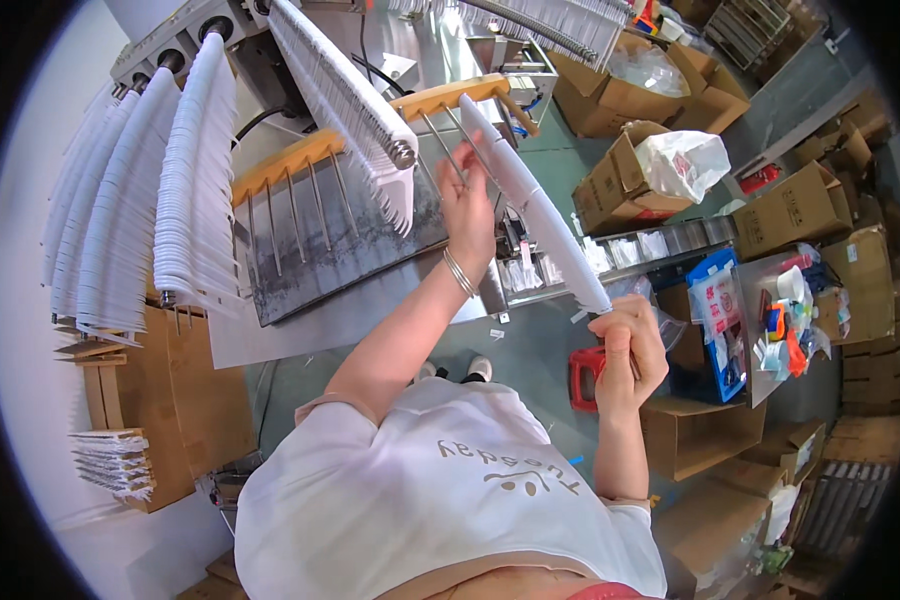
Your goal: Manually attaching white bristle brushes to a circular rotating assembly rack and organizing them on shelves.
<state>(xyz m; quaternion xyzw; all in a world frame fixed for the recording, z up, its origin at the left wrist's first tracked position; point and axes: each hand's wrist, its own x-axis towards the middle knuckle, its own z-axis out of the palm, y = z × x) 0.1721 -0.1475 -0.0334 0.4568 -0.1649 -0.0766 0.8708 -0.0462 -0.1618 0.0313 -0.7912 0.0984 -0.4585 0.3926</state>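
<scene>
A wooden rack (270, 165) with a row of metal rods stands over a dark metal plate (350, 245). My left hand (467, 215) reaches up among the rods at its right end, fingers apart and partly behind a rod; any contact is unclear. A long white stack of thin pieces (535, 205) slants down from the rack toward me. My right hand (632, 352) is closed around its lower end, and the fingers hide that tip. Beside my left hand, a spring-like rod full of white pieces (345, 95) hangs toward me.
More rods loaded with white pieces (195, 170) hang at the left from a grey machine. Cardboard boxes (620, 180) stand at the right, one with a white plastic bag (682, 165). A red stool (585, 380) and a blue tray (715, 325) sit near my right forearm.
</scene>
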